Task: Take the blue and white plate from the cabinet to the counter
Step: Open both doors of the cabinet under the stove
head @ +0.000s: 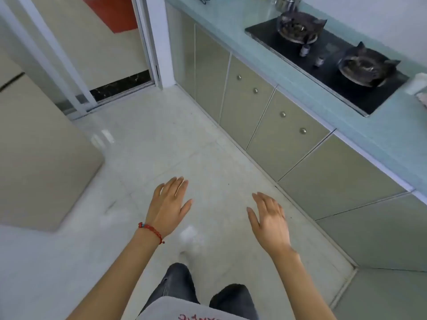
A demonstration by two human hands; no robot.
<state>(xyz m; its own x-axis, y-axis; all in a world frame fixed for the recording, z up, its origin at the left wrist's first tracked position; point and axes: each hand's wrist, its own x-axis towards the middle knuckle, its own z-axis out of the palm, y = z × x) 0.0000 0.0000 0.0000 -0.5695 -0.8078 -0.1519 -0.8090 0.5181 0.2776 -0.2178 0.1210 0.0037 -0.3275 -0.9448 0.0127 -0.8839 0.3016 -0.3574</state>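
Plate of blue and white is out of view. Left hand [168, 206] and right hand [269, 221], fingers spread and empty, hover over pale floor [161, 144]; beige closed cabinet doors [286, 132] at two o'clock beneath the pale-blue counter [379, 135].

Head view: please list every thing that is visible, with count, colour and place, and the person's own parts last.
Counter: one, pale blue-green, right side.
Gas stove: one, black, two burners, set in the counter.
Cabinet doors: several, beige with round metal knobs, all closed, under the counter.
Sliding door frame: one, white, upper left.
Floor: pale grey tiles.
Plate: none visible.
Bracelet: one, red, left wrist.
Left hand: open, empty, over the floor.
Right hand: open, empty, over the floor.
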